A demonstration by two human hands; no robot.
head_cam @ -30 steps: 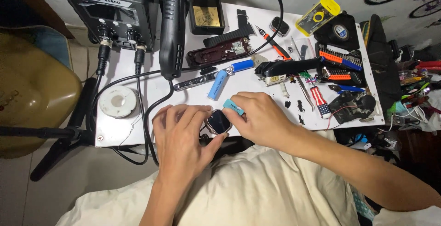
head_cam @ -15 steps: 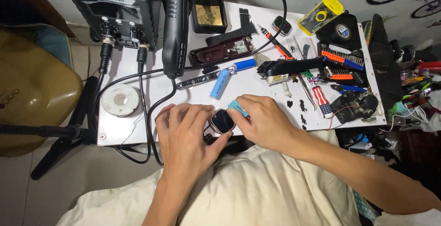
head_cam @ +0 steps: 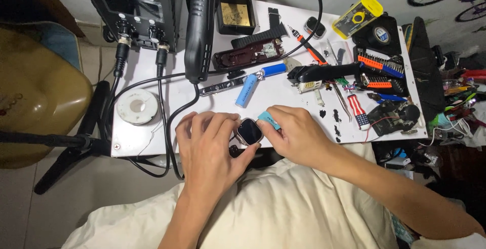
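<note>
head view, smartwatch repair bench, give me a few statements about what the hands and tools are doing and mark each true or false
1. The left hand holds the small square smartwatch body. True.
2. The right hand holds a red screwdriver. False: it pinches a light blue plastic pry tool against the watch edge.
3. A blue cylindrical battery lies on the white table beyond the hands. True.
4. The solder spool sits right of the hands. False: it is to their left.
5. The tweezers are in the left hand. False: they lie on the table.
</note>
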